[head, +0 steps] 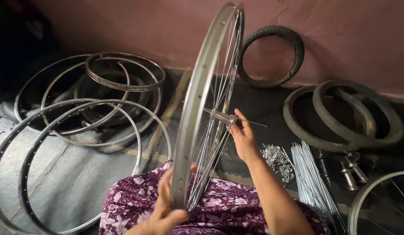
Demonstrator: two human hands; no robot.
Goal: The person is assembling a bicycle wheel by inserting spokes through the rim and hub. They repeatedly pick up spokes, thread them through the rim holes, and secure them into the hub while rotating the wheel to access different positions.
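The wheel rim (194, 104) is seen as dull grey metal, its spokes (219, 87) and hub (223, 116) as shiny metal; the tyres (356, 115) are seen as matt black rubber.

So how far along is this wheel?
Partly laced: several spokes already run from the hub to the rim. In hand: the left hand grips the upright rim, and the right hand is at the hub. Left: loose spokes, nipples and bare rims lie on the floor.
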